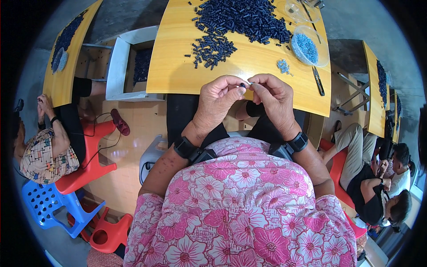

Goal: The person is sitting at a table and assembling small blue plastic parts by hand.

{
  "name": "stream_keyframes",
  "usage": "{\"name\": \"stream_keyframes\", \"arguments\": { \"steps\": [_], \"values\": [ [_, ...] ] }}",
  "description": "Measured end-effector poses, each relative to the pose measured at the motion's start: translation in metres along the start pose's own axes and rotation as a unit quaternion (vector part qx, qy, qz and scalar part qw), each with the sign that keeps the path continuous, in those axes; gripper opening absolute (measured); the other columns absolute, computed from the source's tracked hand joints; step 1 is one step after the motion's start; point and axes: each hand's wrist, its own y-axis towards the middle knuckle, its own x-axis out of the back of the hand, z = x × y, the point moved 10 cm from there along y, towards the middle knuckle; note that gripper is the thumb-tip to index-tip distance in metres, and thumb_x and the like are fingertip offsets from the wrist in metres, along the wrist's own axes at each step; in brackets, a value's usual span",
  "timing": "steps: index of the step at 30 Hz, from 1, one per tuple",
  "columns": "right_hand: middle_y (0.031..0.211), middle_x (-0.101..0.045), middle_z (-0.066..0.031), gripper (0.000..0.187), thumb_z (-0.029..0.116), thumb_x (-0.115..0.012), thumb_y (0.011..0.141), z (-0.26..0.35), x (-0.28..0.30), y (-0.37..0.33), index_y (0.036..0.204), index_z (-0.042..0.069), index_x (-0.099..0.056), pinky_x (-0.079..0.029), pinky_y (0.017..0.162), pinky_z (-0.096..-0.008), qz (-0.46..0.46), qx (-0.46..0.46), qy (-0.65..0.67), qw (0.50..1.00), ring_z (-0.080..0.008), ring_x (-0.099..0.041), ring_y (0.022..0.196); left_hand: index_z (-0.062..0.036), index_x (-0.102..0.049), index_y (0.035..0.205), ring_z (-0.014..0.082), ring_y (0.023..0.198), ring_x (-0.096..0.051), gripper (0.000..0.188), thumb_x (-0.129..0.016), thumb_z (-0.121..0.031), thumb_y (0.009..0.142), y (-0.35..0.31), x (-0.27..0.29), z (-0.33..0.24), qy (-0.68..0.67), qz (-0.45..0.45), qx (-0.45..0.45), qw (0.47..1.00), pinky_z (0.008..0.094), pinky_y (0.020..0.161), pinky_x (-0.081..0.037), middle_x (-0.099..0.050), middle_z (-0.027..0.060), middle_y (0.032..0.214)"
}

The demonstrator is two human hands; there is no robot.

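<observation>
Just above the near edge of the wooden table [178, 80], my two hands meet fingertip to fingertip. My left hand [218, 103] is closed in a pinch on a small black cylindrical piece [242, 85]. Facing it, my right hand [275, 101] pinches a tiny silvery piece [251, 83], mostly covered by the fingertips. Beyond the hands lies a small heap of black cylindrical pieces [213, 50], with a much larger dark pile [242, 20] behind it. To the right sits a little cluster of silvery-blue bits [283, 67].
A clear plastic bowl [324, 55] of silvery-blue bits stands at the table's right, near a black slim hand tool [318, 81]. Left of the table is an open white box [117, 71]. Other people sit at tables on both sides, near red stools [89, 164] and a blue stool [55, 209].
</observation>
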Motion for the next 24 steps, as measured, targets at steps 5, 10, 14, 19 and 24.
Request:
{"name": "stream_keyframes", "arguments": {
  "steps": [5, 10, 14, 19, 24],
  "values": [
    [0.078, -0.064, -0.0012, 0.011, 0.002, -0.06, 0.086, -0.012, -0.003, 0.001, 0.095, -0.002, -0.065, -0.046, 0.057, -0.0192, 0.002, -0.056, 0.059, 0.997, -0.0046, -0.055, 0.061, 0.0021, -0.062, 0.104, 0.0093, 0.081, -0.059, 0.015, -0.059, -0.001, 0.09, 0.001, 0.0, 0.003, 0.008, 0.001, 0.013, 1.0, 0.0244, 0.078, -0.052, -0.066, 0.0084, 0.099],
    [0.08, -0.066, -0.0076, 0.013, 0.001, -0.061, 0.083, 0.011, -0.001, 0.0, 0.095, 0.002, -0.065, -0.049, 0.059, -0.0271, -0.022, 0.104, -0.146, 0.983, -0.0153, -0.06, 0.062, 0.0024, -0.063, 0.104, 0.0096, 0.082, -0.061, 0.015, -0.059, -0.001, 0.089, 0.002, 0.0, 0.003, 0.005, -0.003, 0.02, 1.0, 0.0237, 0.078, -0.052, -0.066, 0.0083, 0.098],
    [0.08, -0.064, -0.0121, 0.015, 0.0, -0.061, 0.081, 0.033, -0.01, -0.004, 0.095, 0.004, -0.065, -0.05, 0.062, -0.0327, -0.02, 0.216, -0.256, 0.942, -0.0254, -0.063, 0.068, 0.0034, -0.064, 0.104, 0.0112, 0.084, -0.062, 0.016, -0.061, -0.002, 0.089, 0.0, 0.007, 0.008, 0.027, -0.03, 0.027, 0.999, 0.0246, 0.079, -0.052, -0.067, 0.0081, 0.097],
    [0.081, -0.064, -0.0132, 0.012, 0.002, -0.062, 0.081, 0.029, -0.015, -0.003, 0.091, 0.005, -0.067, -0.051, 0.065, -0.0348, -0.01, 0.214, -0.288, 0.933, -0.0294, -0.063, 0.072, 0.0049, -0.063, 0.105, 0.0122, 0.084, -0.063, 0.017, -0.061, -0.003, 0.089, -0.002, 0.011, 0.013, 0.02, -0.051, 0.041, 0.998, 0.025, 0.08, -0.052, -0.067, 0.0079, 0.096],
    [0.082, -0.065, -0.0115, 0.012, 0.004, -0.064, 0.082, -0.004, -0.008, 0.003, 0.093, 0.003, -0.068, -0.051, 0.062, -0.0303, -0.015, 0.089, -0.178, 0.98, -0.0221, -0.065, 0.068, 0.0041, -0.063, 0.105, 0.0129, 0.084, -0.063, 0.018, -0.061, -0.006, 0.09, -0.003, 0.012, 0.02, -0.015, -0.055, 0.07, 0.996, 0.025, 0.08, -0.052, -0.066, 0.0078, 0.094]
  ]
}}
